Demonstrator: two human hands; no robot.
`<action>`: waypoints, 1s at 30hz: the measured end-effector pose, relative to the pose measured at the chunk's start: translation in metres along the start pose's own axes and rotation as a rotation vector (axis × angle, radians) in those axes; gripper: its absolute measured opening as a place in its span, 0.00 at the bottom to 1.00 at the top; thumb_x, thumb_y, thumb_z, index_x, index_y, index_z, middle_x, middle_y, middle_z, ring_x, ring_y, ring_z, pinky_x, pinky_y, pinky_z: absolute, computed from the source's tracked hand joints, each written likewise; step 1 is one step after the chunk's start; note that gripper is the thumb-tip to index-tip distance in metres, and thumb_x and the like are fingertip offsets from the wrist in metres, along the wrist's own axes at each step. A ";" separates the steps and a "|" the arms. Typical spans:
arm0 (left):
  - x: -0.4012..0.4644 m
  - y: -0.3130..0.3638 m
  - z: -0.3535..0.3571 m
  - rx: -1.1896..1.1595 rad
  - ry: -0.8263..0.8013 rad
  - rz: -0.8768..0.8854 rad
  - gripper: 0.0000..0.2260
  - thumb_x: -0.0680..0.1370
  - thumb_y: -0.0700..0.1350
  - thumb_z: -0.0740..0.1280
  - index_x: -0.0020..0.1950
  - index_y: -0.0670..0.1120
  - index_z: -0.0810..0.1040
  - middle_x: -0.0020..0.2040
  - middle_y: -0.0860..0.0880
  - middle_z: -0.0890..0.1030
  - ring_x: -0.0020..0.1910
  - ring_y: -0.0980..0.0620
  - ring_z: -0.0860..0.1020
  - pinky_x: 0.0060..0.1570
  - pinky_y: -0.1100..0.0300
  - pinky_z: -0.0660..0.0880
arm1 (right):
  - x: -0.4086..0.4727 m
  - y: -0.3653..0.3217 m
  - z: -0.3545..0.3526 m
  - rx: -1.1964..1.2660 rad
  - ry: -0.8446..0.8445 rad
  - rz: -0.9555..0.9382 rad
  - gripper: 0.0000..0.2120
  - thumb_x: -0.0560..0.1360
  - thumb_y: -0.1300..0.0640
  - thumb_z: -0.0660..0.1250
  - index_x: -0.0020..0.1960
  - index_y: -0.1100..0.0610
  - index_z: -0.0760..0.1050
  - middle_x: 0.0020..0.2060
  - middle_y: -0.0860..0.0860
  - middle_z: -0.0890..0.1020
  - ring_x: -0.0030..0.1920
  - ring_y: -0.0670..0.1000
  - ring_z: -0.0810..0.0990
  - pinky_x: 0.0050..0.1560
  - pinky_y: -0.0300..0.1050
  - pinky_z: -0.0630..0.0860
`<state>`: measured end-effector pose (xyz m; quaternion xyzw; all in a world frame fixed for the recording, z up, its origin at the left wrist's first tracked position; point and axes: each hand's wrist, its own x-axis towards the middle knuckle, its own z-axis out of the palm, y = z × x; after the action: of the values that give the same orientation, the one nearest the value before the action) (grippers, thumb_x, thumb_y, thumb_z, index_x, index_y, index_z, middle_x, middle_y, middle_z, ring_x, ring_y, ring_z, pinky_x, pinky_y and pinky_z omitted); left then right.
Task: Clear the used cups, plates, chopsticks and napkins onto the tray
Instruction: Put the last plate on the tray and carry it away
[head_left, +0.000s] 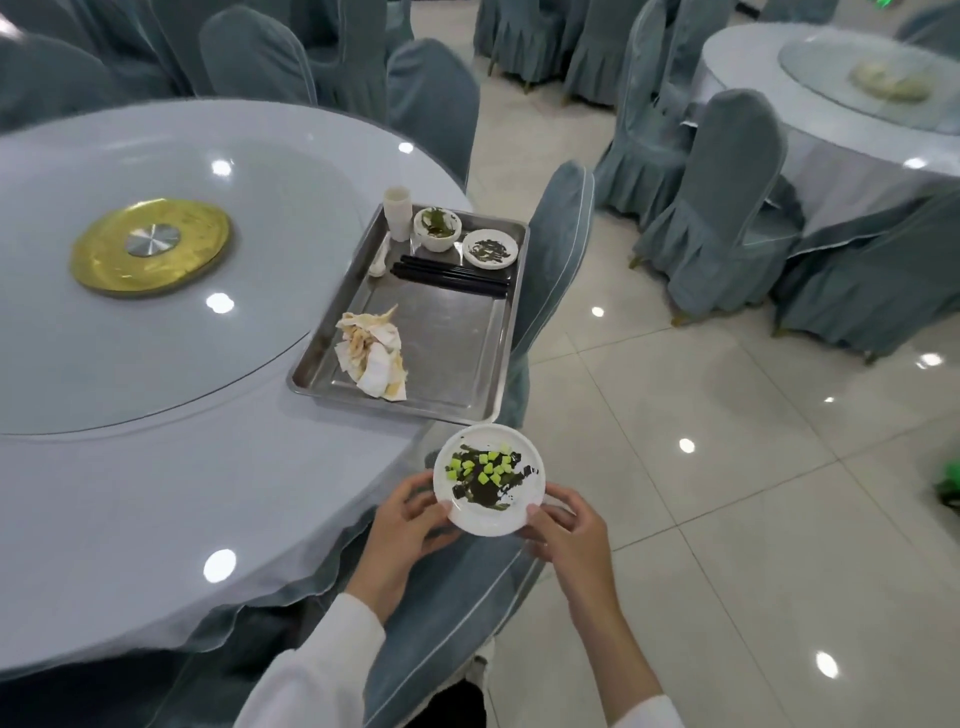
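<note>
Head view: plate (489, 480) held between left hand (402, 525), right hand (569, 525).

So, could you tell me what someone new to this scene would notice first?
First, the round white plate smeared with dark sauce and bright green cubes, held by the left hand and right hand just off the table's edge. Next, the rectangular steel tray on the table's right side, with crumpled stained napkins at its near end. Further left, a gold disc marks the centre of the glass turntable.
</note>
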<state>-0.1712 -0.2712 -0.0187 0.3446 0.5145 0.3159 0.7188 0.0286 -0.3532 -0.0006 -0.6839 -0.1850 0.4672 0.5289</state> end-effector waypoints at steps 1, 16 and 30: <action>0.010 0.003 0.010 0.006 0.003 -0.003 0.17 0.79 0.40 0.75 0.66 0.53 0.80 0.60 0.52 0.87 0.57 0.51 0.86 0.51 0.50 0.85 | 0.011 -0.006 -0.004 0.005 0.017 -0.003 0.15 0.79 0.61 0.75 0.63 0.50 0.80 0.49 0.50 0.90 0.44 0.55 0.90 0.41 0.50 0.86; 0.117 0.034 0.156 -0.052 0.259 -0.013 0.18 0.76 0.33 0.75 0.62 0.49 0.81 0.53 0.47 0.89 0.51 0.47 0.88 0.47 0.51 0.86 | 0.181 -0.073 -0.084 0.003 -0.110 0.034 0.15 0.78 0.62 0.74 0.60 0.49 0.79 0.46 0.52 0.90 0.43 0.56 0.90 0.39 0.46 0.84; 0.186 0.066 0.287 -0.173 0.354 0.107 0.29 0.74 0.34 0.78 0.70 0.58 0.79 0.57 0.44 0.88 0.57 0.42 0.86 0.55 0.43 0.84 | 0.328 -0.155 -0.151 -0.097 -0.314 0.003 0.14 0.78 0.64 0.74 0.60 0.50 0.80 0.46 0.53 0.89 0.42 0.57 0.89 0.39 0.47 0.84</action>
<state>0.1470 -0.1329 0.0052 0.2474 0.5847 0.4523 0.6264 0.3545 -0.1334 -0.0068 -0.6275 -0.2869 0.5596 0.4591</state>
